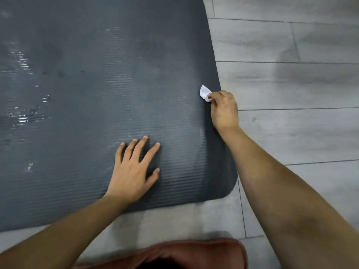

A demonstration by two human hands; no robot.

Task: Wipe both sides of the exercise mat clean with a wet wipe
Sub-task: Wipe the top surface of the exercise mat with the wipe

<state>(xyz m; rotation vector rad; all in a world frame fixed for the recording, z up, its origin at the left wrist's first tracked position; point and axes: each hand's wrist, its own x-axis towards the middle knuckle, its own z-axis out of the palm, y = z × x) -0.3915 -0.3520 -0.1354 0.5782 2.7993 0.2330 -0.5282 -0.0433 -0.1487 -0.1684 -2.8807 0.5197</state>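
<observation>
At the dark grey ribbed foam exercise mat (pixel 97 94)'s right edge, the right hand (pixel 224 109) pinches a crumpled white wet wipe (pixel 205 93), while the left hand (pixel 134 169) presses flat, fingers spread, nearer the middle.

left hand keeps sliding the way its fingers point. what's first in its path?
Only more of the dark grey ribbed foam exercise mat. The flat left hand points up-right across bare mat; nothing else lies ahead within the frame. The white crumpled wet wipe sits off to the right.

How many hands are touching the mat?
2. The left hand lies flat with spread fingers on the mat near its front edge. The right hand pinches a white wipe against the mat's right edge. No other hands are in view.
</observation>
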